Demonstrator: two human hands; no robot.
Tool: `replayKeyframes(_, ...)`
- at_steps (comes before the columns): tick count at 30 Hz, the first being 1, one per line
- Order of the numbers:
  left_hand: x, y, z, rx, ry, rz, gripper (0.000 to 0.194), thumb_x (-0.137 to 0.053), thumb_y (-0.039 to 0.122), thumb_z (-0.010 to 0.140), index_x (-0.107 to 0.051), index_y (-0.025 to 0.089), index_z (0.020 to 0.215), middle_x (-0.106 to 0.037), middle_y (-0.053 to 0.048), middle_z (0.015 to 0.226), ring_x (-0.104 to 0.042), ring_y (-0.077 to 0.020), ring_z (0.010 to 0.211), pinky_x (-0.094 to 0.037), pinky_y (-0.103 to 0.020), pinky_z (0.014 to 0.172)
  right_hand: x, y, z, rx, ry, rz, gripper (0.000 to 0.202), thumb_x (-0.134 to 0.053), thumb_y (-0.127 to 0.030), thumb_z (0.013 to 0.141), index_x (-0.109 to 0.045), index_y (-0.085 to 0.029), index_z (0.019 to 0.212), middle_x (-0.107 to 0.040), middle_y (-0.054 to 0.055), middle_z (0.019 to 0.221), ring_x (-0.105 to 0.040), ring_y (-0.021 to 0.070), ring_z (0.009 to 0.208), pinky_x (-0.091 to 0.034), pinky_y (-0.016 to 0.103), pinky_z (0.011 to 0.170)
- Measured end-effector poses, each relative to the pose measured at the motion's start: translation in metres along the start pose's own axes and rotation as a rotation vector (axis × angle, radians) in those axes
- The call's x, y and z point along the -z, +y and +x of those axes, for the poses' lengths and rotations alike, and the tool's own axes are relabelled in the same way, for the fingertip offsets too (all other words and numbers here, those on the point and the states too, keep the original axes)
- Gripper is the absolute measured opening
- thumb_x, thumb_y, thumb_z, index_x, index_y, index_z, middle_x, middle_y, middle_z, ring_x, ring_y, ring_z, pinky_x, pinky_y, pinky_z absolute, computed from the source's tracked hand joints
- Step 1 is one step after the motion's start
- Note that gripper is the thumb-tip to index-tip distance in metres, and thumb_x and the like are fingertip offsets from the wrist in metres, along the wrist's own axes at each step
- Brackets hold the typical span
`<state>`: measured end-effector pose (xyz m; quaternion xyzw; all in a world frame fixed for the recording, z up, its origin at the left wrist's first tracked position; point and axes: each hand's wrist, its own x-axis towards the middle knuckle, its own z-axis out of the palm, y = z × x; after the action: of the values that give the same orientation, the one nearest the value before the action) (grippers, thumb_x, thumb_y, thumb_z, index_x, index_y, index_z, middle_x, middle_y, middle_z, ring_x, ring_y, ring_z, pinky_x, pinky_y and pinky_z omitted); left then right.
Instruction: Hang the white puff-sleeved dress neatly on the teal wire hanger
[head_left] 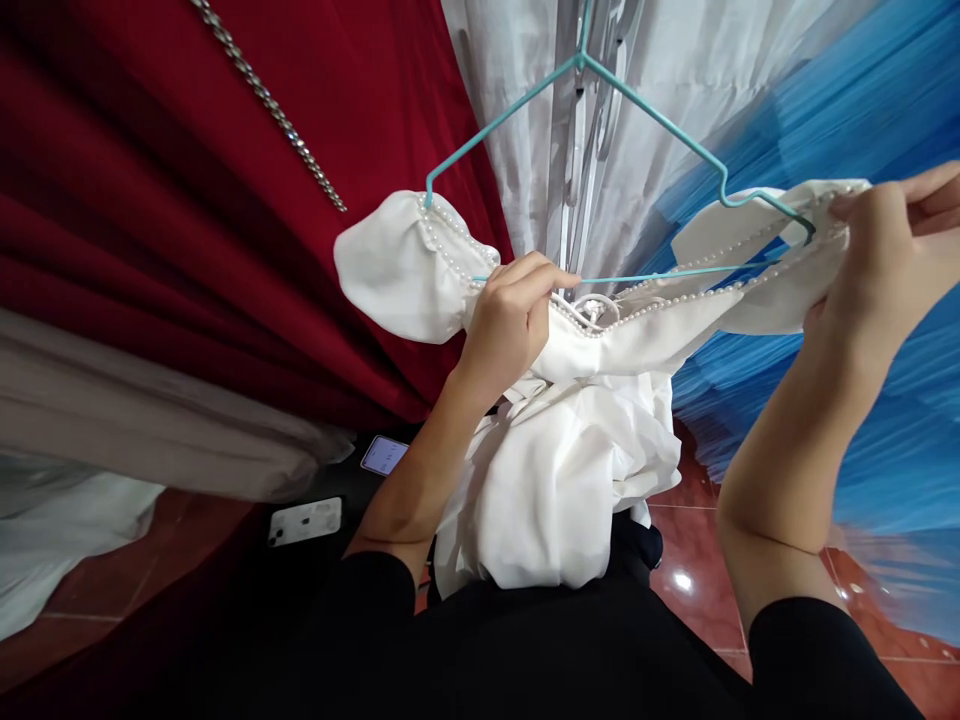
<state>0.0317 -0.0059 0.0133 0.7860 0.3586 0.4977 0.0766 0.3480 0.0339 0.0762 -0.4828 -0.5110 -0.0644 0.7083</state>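
A white dress [570, 480] with pearl-beaded edging hangs on a thin teal wire hanger [645, 108]. Its skirt is bunched up on my lap. The hanger's left end sits in the left puffed sleeve [401, 265], and its right end reaches inside the right shoulder part. My left hand [514, 310] is closed on the beaded neckline near the hanger's lower bar; whether it also grips the bar I cannot tell. With fingers pinched, my right hand [889, 235] holds the right sleeve [780, 285] by its beaded edge, close to the hanger's tip.
Dark red fabric [360, 110] with a jewelled strip [277, 115] hangs at the left. White cloth [502, 90] is behind the hanger, and blue tulle [847, 400] fills the right side. Two phones, one white [305, 521] and one with a lit screen [382, 455], lie on a black surface.
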Motion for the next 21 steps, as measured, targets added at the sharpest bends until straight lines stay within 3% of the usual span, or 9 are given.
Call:
replayKeyframes(5,0.000,0.000,-0.002,-0.002,-0.006,0.039,0.040,-0.042,-0.001,0.101,-0.075,0.021,0.105,-0.074,-0.007,0.103,-0.071,-0.0222,0.097,-0.055,-0.037,0.088,-0.031,-0.051,-0.018,0.117,-0.173,0.012,0.036,-0.069,-0.005,0.078,-0.048,-0.032,0.066,-0.053,-0.002,0.069,-0.046,0.0158,0.060,-0.037,0.035,0.059)
replayKeyframes(9,-0.002,-0.003,-0.003,-0.018,0.012,0.045,0.040,-0.044,-0.004,0.099,-0.075,0.020,0.107,-0.074,-0.007,0.105,-0.071,-0.0220,0.098,-0.053,-0.037,0.089,-0.038,-0.066,-0.037,0.131,-0.286,0.110,0.020,-0.076,-0.013,0.085,-0.065,-0.029,0.082,-0.063,-0.001,0.076,-0.059,0.0170,0.067,-0.039,0.034,0.058)
replayKeyframes(11,-0.003,-0.004,-0.003,-0.033,0.025,0.046,0.041,-0.044,-0.005,0.098,-0.075,0.019,0.108,-0.074,-0.006,0.104,-0.071,-0.0219,0.098,-0.053,-0.037,0.089,-0.036,-0.072,-0.046,0.215,-0.271,0.143,0.010,-0.079,-0.022,0.090,-0.073,-0.028,0.095,-0.068,0.000,0.086,-0.066,0.0181,0.074,-0.043,0.035,0.063)
replayKeyframes(14,-0.005,-0.005,-0.003,-0.051,0.031,0.040,0.040,-0.045,-0.005,0.099,-0.075,0.020,0.109,-0.075,-0.005,0.104,-0.072,-0.0214,0.098,-0.052,-0.037,0.089,-0.036,-0.076,-0.065,0.343,-0.248,0.222,0.006,-0.075,-0.030,0.095,-0.076,-0.025,0.099,-0.073,0.002,0.092,-0.067,0.0176,0.077,-0.047,0.035,0.067)
replayKeyframes(18,-0.009,-0.002,-0.004,-0.049,0.053,0.062,0.039,-0.045,-0.003,0.102,-0.074,0.022,0.108,-0.077,-0.005,0.106,-0.073,-0.0211,0.101,-0.053,-0.036,0.091,-0.051,-0.064,-0.101,0.380,-0.634,0.107,0.021,-0.066,-0.035,0.103,-0.071,-0.028,0.122,-0.078,0.004,0.107,-0.072,0.0237,0.098,-0.059,0.043,0.087)
replayKeyframes(21,-0.012,-0.002,-0.005,-0.052,0.084,0.090,0.035,-0.048,-0.001,0.104,-0.074,0.022,0.110,-0.079,-0.004,0.107,-0.074,-0.0210,0.101,-0.054,-0.037,0.094,-0.061,-0.049,-0.123,0.340,-0.696,0.039,0.041,-0.065,-0.036,0.104,-0.060,-0.031,0.144,-0.077,0.007,0.122,-0.072,0.0261,0.105,-0.059,0.048,0.094)
